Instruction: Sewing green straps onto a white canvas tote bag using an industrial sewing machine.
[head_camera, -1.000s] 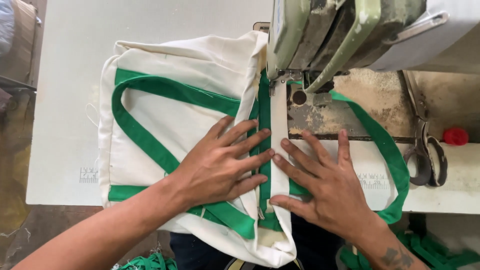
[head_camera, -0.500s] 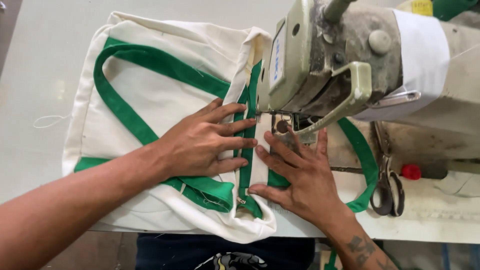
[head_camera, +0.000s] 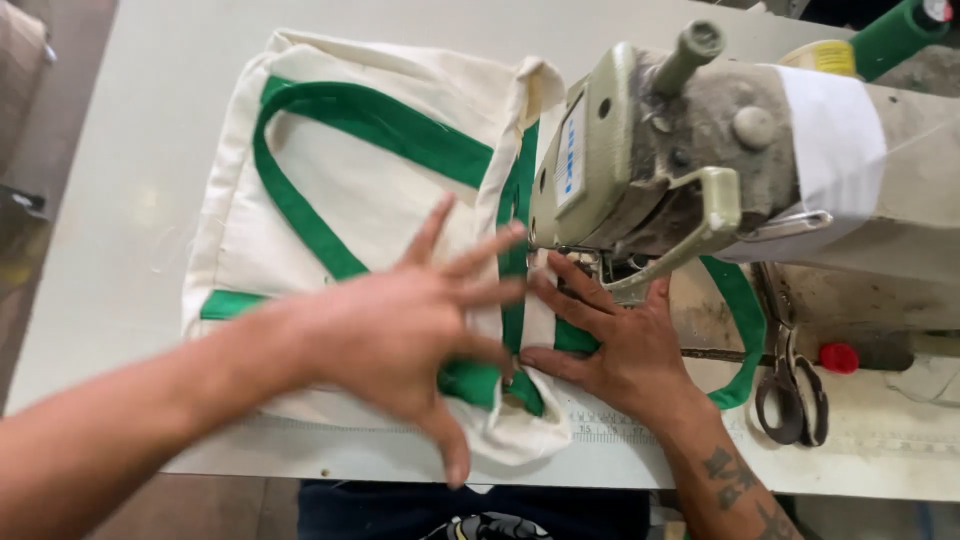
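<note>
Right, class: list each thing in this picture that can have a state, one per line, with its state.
Cream cloth bag with green straps: lying flat, its edge under the machine head.
Grey sewing machine: upright, grimy.
Black-handled scissors: closed, lying flat.
Left hand: fingers spread, blurred, over the bag.
Right hand: flat, pressing the cloth.

Head view, steeply downward, close over sewing table (head_camera: 120, 200)

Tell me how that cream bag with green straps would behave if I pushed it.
The bag looks floppy: its edge folds and bunches near the right hand. It would probably wrinkle rather than slide whole. It seems light, lying flat on the table.
</note>
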